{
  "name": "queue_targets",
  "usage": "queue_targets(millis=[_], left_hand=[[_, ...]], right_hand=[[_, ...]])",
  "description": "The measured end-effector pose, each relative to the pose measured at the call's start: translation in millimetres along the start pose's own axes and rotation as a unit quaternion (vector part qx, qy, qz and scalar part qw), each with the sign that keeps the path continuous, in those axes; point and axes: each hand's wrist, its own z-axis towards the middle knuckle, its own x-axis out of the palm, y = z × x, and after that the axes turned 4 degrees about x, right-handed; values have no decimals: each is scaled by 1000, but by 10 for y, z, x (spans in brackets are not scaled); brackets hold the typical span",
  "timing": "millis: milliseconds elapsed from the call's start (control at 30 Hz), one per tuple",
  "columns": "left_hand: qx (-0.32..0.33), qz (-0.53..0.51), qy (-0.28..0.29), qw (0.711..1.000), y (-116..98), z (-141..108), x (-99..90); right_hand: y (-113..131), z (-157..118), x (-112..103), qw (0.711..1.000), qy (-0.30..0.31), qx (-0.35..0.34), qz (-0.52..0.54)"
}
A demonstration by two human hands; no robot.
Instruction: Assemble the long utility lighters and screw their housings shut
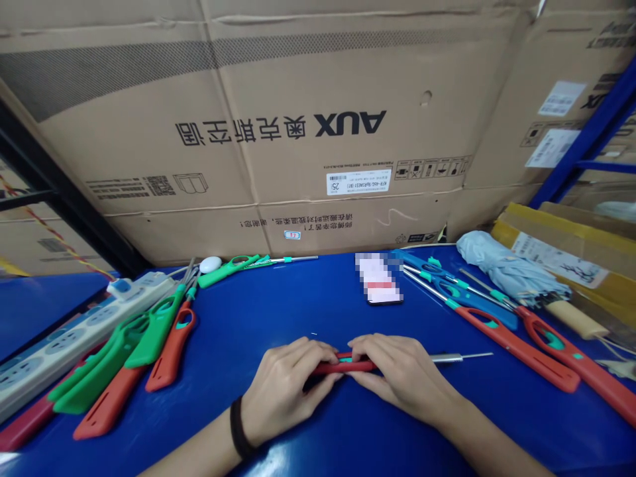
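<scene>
Blue tabletop [238,324], head view, backed on the far side by cardboard [278,76]. At the near centre, the left hand [291,377] and right hand [400,372] both grip a red lighter [345,366]; a metal rod [446,358] protrudes rightward. Farther off lies a phone [383,297].

Left hand [293,377]: bare, slim; fingers [318,351] slender, knuckles softly rounded. Left wrist: dark band [237,427], near black with brownish tinge, plain, matte, fairly thick, looped right round like hair tie; exact material hard to tell. Left forearm [199,450]: bare, smooth, slim, widening from wrist. Right hand [407,374]: bare, slim, smooth-backed, similar build. Right wrist bare. Right forearm [481,437]: bare, smooth, likewise widening from wrist. Fingernails too small to make out.
</scene>
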Motion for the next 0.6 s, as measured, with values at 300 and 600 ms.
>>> queue_targets(millis=[300,600], left_hand=[[-4,13,31,999,44,0,-19],[-34,-9,44,998,48,5,-41]], right_hand=[[-9,0,-9,999,1,-41,-27],[-8,-1,-31,999,40,12,0]])
